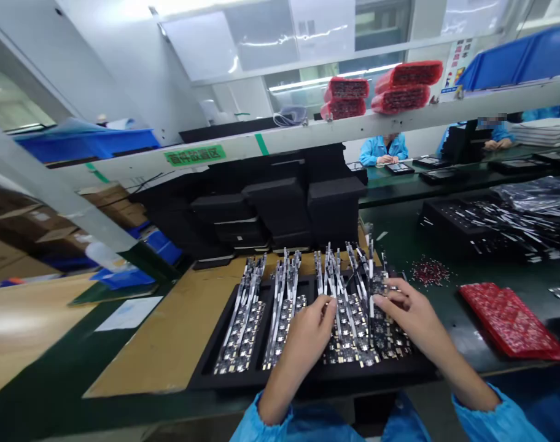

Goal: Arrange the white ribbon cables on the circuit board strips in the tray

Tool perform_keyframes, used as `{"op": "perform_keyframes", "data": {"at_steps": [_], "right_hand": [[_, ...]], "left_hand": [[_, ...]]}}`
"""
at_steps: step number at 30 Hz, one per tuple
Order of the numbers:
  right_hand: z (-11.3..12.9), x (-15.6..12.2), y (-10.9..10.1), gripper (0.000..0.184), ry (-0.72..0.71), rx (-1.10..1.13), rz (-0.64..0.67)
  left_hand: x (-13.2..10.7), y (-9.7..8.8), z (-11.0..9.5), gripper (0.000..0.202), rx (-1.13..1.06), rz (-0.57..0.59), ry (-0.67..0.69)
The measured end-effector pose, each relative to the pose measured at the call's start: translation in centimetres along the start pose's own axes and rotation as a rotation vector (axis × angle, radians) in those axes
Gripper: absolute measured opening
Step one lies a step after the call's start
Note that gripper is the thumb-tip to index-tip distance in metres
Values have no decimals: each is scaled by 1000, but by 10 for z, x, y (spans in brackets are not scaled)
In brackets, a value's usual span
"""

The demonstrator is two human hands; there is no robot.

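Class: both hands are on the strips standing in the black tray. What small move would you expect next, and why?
Probably the left hand lifts the one strip it pinches clear of the row, while the right hand steadies its neighbours. The strips stand packed close and leaning in the black tray, so a careless pull might drag others.

Beneath the left hand (pixel 307 331) and right hand (pixel 406 313), parts of the black tray (pixel 206 362) were covered. Strips (pixel 349 288) between the fingertips were too small to identify; whether either hand gripped one was unclear.
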State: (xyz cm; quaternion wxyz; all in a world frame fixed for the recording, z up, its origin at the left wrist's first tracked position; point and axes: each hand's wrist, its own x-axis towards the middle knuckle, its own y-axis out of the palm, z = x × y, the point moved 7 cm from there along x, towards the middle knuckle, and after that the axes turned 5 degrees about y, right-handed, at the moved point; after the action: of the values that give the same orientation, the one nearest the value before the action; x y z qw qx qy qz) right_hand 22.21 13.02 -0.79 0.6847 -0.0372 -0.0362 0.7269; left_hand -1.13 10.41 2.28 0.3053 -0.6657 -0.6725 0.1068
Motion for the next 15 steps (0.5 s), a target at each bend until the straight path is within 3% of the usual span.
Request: {"op": "perform_keyframes", "data": {"at_steps": [3,5,9,10,11,15], "right_hand": [[-6,0,19,44,12,-11,111],[-6,-2,22,47,-1,-4,100],[7,-6,-6,50,-91,32,-203],[8,-6,-10,50,-89,36,-222],[7,-4,-9,51,-65,37,-185],[-12,4,19,53,100,26,163]], "left_hand": [[7,7,10,17,160,-21,8],[9,12,10,18,229,-19,37],[9,24,4,24,302,47,27],[9,27,2,27,311,71,11],[9,30,1,28,315,93,-4],[11,41,3,25,306,133,-47]]}}
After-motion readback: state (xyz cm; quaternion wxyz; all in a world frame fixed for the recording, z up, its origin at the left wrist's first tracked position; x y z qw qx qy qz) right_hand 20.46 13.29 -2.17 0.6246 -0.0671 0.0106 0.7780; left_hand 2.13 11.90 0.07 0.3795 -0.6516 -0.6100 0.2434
